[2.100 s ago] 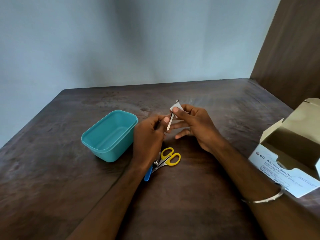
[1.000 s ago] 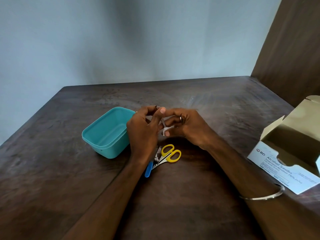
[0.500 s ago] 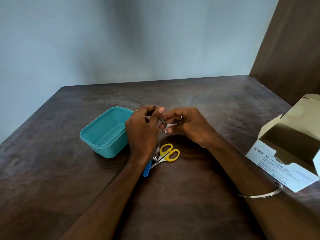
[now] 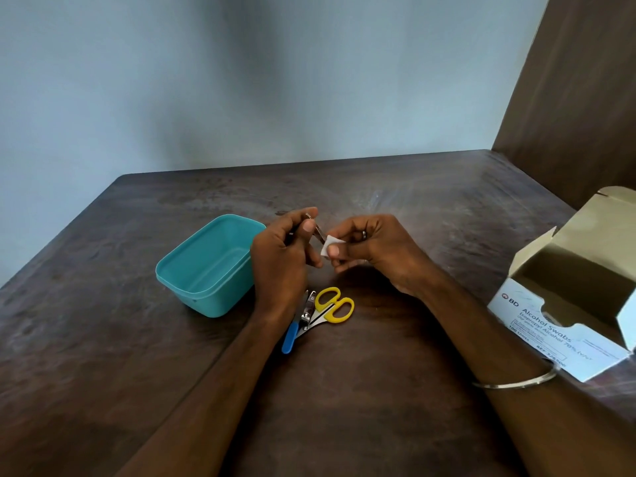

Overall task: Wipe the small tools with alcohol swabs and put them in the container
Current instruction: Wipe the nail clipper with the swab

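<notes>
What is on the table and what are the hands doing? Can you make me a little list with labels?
left hand: grips a thin metal tool
right hand: pinches a white swab against the tool
container: teal, open, nothing seen inside
scissors: yellow handles, lying on the table
nail clipper: beside the scissors
blue-handled tool: beside the clipper
swab box: open, at the right edge

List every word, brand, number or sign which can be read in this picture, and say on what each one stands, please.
All stand on the alcohol swab box:
"BD", beside a round logo
"Alcohol Swabs"
"Isopropyl Alcohol 70%", rest blurred
"100 Units", hardly readable
"REF" and a number, too blurred
The nail clipper bears a mark, too small to read.
</notes>
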